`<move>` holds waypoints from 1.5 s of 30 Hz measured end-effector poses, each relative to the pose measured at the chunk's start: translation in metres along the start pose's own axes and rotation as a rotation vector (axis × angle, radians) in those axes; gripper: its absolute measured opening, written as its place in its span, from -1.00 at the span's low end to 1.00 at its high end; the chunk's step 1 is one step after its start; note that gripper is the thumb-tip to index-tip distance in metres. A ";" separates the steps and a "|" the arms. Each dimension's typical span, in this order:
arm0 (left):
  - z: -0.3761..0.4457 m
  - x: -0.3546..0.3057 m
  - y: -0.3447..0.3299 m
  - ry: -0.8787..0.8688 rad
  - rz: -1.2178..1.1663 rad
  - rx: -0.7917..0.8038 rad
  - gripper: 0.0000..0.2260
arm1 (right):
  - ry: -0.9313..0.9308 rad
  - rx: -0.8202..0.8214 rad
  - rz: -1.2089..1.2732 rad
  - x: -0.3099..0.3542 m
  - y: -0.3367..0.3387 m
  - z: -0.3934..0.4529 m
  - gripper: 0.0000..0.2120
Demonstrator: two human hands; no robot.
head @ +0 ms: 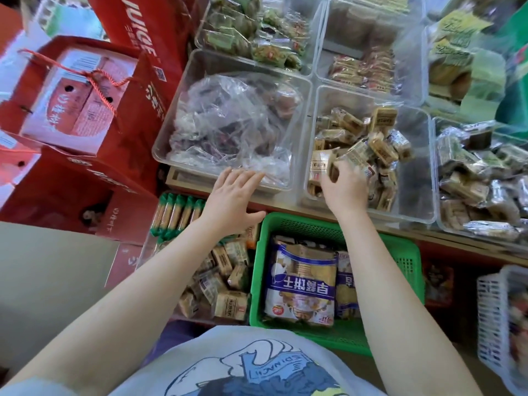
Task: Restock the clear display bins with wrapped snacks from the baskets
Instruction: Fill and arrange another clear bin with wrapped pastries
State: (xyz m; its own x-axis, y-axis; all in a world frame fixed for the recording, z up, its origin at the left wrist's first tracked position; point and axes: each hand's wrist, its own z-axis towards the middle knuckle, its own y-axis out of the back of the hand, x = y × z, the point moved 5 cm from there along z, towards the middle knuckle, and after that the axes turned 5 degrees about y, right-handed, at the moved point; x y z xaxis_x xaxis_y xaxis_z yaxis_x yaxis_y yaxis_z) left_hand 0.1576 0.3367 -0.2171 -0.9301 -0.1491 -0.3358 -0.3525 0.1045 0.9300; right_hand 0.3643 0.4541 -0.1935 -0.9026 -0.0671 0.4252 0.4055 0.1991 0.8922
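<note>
Fingers of the right hand point(344, 187) curl around brown wrapped snacks point(350, 162) inside the clear plastic display bin point(411, 167). Left hand point(231, 195), fingers straight, touches the neighbouring clear bin point(177, 110) of crumpled plastic, above the green basket point(405, 258).

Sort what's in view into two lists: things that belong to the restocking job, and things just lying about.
Job:
right hand, gripping a wrapped snack
clear bin of tan snacks
left hand, open at the bin holding a plastic bag
lower pile of tan snacks

Lying about:
red gift bags
green basket of blue biscuit packs
white basket
</note>
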 end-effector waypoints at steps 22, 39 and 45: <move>-0.039 0.068 -0.113 0.251 0.115 0.198 -0.39 | -0.083 0.370 0.384 -0.013 -0.115 -0.140 -0.82; -0.042 -0.028 -0.005 -0.175 -0.181 -0.207 -0.45 | -0.196 0.333 0.983 0.013 -0.049 -0.117 -0.73; 0.004 -0.052 0.016 -0.100 -0.199 -0.120 -0.29 | -0.097 0.132 0.874 0.001 0.019 -0.078 -0.87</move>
State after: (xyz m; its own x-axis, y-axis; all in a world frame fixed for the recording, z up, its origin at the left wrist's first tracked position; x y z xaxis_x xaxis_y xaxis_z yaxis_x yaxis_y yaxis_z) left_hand 0.1993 0.3496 -0.1850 -0.8515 -0.0562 -0.5214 -0.5202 -0.0353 0.8533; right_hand 0.3825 0.3816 -0.1640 -0.2893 0.2432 0.9258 0.9405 0.2523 0.2276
